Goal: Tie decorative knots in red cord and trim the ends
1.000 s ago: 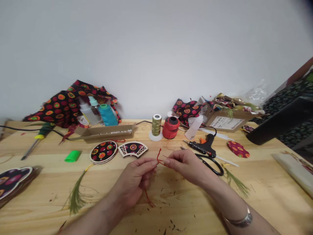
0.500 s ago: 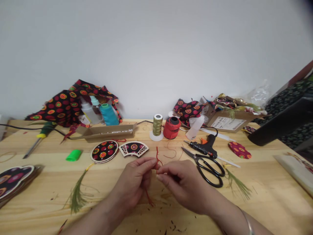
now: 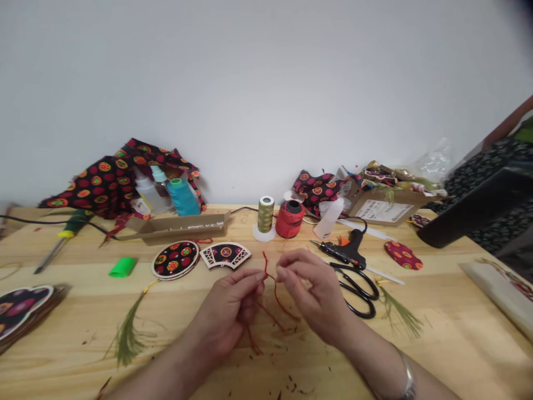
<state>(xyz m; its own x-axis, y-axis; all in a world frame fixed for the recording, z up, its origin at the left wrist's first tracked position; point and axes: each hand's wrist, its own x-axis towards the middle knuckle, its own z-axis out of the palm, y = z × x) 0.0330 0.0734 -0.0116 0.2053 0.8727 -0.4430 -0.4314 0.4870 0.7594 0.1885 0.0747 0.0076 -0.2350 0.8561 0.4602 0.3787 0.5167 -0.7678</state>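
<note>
My left hand (image 3: 229, 308) is closed, thumb and forefinger pinching a red cord (image 3: 278, 299) at table centre. A short end of the cord stands up above the fingertips; several strands hang below and to the right. My right hand (image 3: 313, 297) is just to the right, fingers curled together in a pinch beside the cord; what lies between its fingertips, if anything, is hidden. Black-handled scissors (image 3: 361, 289) lie partly behind my right hand. Beyond my hands stand a red thread spool (image 3: 290, 219) and an olive thread spool (image 3: 265, 216). A fan-shaped ornament (image 3: 226, 255) lies just beyond my left hand.
A black glue gun (image 3: 345, 250) lies at right, near a patterned fabric piece (image 3: 403, 255) and a green tassel (image 3: 400, 314). On the left are a round ornament (image 3: 175, 260), a green cap (image 3: 122, 267) and a screwdriver (image 3: 54, 253). Another person's patterned clothing (image 3: 474, 172) shows far right.
My right hand has moved up and a little right, away from my left fingertips. A loop of red cord now hangs between my hands. My left hand keeps its pinch.
</note>
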